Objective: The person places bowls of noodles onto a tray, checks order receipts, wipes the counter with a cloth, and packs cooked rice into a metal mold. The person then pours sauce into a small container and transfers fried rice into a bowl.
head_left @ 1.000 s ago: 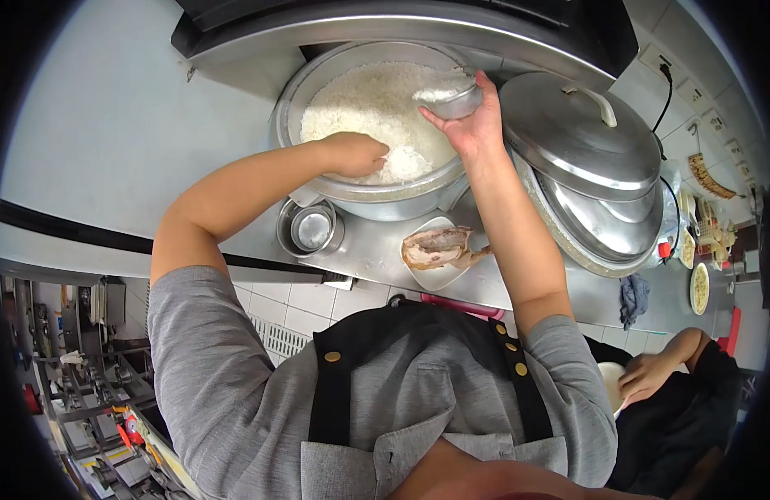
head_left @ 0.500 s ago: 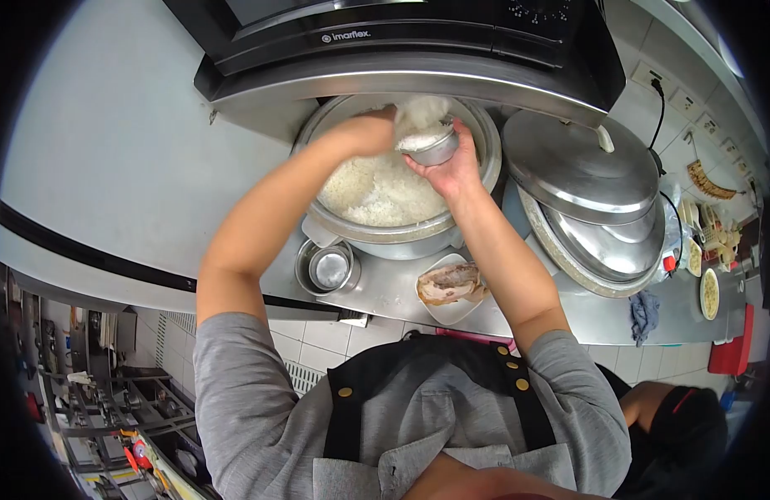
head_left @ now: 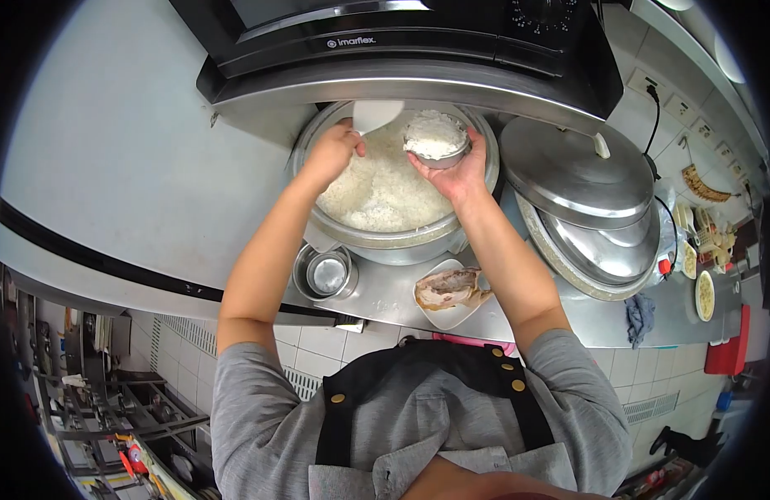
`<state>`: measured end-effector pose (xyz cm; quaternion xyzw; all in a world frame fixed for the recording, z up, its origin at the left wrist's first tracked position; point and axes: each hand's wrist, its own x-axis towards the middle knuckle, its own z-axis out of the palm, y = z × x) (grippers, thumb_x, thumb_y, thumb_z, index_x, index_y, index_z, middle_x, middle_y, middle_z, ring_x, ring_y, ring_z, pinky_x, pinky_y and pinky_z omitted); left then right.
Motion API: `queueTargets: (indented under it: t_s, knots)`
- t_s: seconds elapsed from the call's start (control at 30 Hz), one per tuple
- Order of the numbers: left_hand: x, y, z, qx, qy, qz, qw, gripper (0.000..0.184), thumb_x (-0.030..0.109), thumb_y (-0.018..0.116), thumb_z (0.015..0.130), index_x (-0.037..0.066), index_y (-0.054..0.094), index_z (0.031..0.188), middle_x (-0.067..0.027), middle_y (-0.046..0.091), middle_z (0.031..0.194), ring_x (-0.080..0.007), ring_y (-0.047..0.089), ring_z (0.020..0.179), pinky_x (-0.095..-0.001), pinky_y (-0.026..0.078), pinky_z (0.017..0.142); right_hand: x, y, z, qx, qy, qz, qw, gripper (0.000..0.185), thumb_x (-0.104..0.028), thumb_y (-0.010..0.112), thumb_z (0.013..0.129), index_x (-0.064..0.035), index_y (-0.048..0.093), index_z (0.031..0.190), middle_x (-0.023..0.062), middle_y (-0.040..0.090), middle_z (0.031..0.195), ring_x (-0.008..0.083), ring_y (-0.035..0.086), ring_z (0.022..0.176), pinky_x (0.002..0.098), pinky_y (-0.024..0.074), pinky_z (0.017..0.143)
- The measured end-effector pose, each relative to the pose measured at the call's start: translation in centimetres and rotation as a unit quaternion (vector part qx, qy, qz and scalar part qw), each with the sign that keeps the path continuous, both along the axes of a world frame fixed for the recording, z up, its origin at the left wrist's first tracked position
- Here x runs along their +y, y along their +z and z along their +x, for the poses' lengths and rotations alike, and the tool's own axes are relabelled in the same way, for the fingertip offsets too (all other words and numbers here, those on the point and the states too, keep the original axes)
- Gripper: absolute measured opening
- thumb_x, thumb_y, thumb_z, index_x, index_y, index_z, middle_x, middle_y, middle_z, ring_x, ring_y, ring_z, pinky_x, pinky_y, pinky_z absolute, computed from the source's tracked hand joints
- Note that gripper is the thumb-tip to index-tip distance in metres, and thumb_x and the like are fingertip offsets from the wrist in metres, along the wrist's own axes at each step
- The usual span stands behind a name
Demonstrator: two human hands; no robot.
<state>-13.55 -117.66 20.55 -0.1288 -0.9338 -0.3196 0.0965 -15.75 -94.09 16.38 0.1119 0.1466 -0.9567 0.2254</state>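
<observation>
Kitch. counter (head_left: 385,292): R hand (head_left: 460,177) palm-up

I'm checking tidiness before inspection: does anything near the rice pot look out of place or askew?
The upper metal lid looks askew: it overlaps the shiny lid beneath off-centre. A crumpled cloth lies loose at the edge of the counter. I can't make out any spill.

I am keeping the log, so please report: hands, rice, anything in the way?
Left hand: holding paddle. Right hand: holding bowl, rice heaped high. Shelf hides part of paddle from view.
</observation>
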Motion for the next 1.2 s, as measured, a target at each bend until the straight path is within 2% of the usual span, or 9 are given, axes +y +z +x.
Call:
queueTargets:
  t_s: [0.07, 0.1, 0.27, 0.37, 0.5, 0.6, 0.83, 1.03, 1.2]
  knots:
    - [0.6, 0.4, 0.8, -0.256, 0.105, 0.37, 0.887, 0.036, 0.019, 0.045, 0.103, 0.008, 0.046, 0.138, -0.0012, 0.056, 0.08, -0.0079, 0.046, 0.062, -0.0207, 0.039, 0.047, -0.2, 0.0, 0.6, 0.042, -0.013, -0.029, 0.999, 0.07, -0.054, 0.042, 0.093, -0.0103, 0.039, 0.147, 0.0163, 0.042, 0.149, 0.0386, 0.041, 0.136, 0.0596, 0.0335, 0.11]
    - [1.5, 0.5, 1.4, -0.284, 0.089, 0.396, 0.868, 0.036, 0.024, 0.044, 0.105, 0.011, 0.046, 0.139, 0.004, 0.05, 0.076, -0.0037, 0.04, 0.059, -0.018, 0.033, 0.045, -0.3, 0.0, 0.8, 0.044, -0.012, -0.028, 0.999, 0.07, -0.054, 0.042, 0.093, -0.0103, 0.039, 0.147, 0.0163, 0.042, 0.149, 0.0386, 0.041, 0.136, 0.0596, 0.0335, 0.11]
    - [3.7, -0.7, 2.7, -0.349, 0.012, 0.388, 0.853, 0.049, 0.033, 0.044, 0.106, 0.013, 0.04, 0.151, 0.0031, 0.051, 0.074, -0.0068, 0.04, 0.055, -0.0216, 0.035, 0.047, -1.7, -1.1, 0.3, 0.165, -0.059, 0.091, 0.98, 0.068, -0.05, 0.049, 0.089, -0.0126, 0.041, 0.146, 0.0127, 0.048, 0.143, 0.0335, 0.047, 0.131, 0.0564, 0.0372, 0.107]
    - [7.0, -2.7, 4.7, -0.085, 0.057, 0.099, 0.99, 0.047, 0.04, 0.045, 0.105, 0.012, 0.055, 0.142, -0.0032, 0.056, 0.067, -0.0129, 0.056, 0.064, -0.0303, 0.049, 0.069, -3.1, -0.2, 1.3, 0.165, -0.146, 0.177, 0.959, 0.064, -0.044, 0.053, 0.088, -0.0165, 0.043, 0.144, 0.0096, 0.051, 0.14, 0.029, 0.049, 0.129, 0.0508, 0.0406, 0.104]
    - [4.5, -1.3, 4.6, -0.234, 0.044, 0.285, 0.928, 0.044, 0.041, 0.053, 0.102, 0.008, 0.065, 0.128, 0.0006, 0.055, 0.068, -0.0088, 0.048, 0.054, -0.0272, 0.042, 0.051, -1.6, -1.8, 0.2, 0.204, -0.122, 0.102, 0.966, 0.06, -0.04, 0.057, 0.087, -0.0193, 0.044, 0.142, 0.0075, 0.054, 0.137, 0.0265, 0.051, 0.127, 0.047, 0.043, 0.103]
    - [2.5, 0.0, 2.6, -0.208, 0.076, 0.38, 0.898, 0.04, 0.039, 0.061, 0.099, 0.005, 0.068, 0.119, 0.0024, 0.053, 0.067, -0.006, 0.043, 0.051, -0.0248, 0.035, 0.045, -1.3, -1.8, 0.6, 0.229, -0.098, 0.08, 0.965, 0.058, -0.04, 0.056, 0.088, -0.0182, 0.046, 0.14, 0.0068, 0.056, 0.135, 0.0262, 0.053, 0.126, 0.0475, 0.044, 0.102]
    - [2.4, -0.1, 1.5, -0.026, -0.01, 0.057, 0.998, 0.034, 0.033, 0.066, 0.096, 0.013, 0.071, 0.123, -0.0008, 0.068, 0.076, -0.0093, 0.054, 0.061, -0.0262, 0.045, 0.057, -1.2, 0.4, 0.9, 0.108, 0.05, 0.13, 0.984, 0.06, -0.053, 0.049, 0.092, -0.0154, 0.049, 0.138, 0.0105, 0.055, 0.137, 0.0294, 0.052, 0.126, 0.0514, 0.0417, 0.103]
    - [3.6, 2.5, 6.3, 0.25, -0.109, -0.163, 0.948, 0.04, 0.027, 0.072, 0.086, 0.032, 0.068, 0.126, -0.0032, 0.06, 0.072, -0.0239, 0.059, 0.062, -0.0353, 0.051, 0.057, -0.2, 1.0, 0.4, 0.008, 0.061, 0.035, 0.997, 0.063, -0.06, 0.036, 0.096, -0.0151, 0.048, 0.139, 0.0142, 0.052, 0.139, 0.0332, 0.05, 0.127, 0.0554, 0.0417, 0.102]
    - [4.0, 1.3, 5.2, 0.253, -0.019, -0.177, 0.951, 0.033, 0.028, 0.07, 0.088, 0.029, 0.072, 0.12, -0.0022, 0.064, 0.075, -0.0225, 0.062, 0.063, -0.0351, 0.051, 0.057, -0.7, 1.6, 2.0, 0.009, 0.072, 0.075, 0.994, 0.066, -0.062, 0.036, 0.097, -0.0127, 0.047, 0.14, 0.0154, 0.05, 0.141, 0.0339, 0.048, 0.13, 0.0558, 0.0398, 0.104]
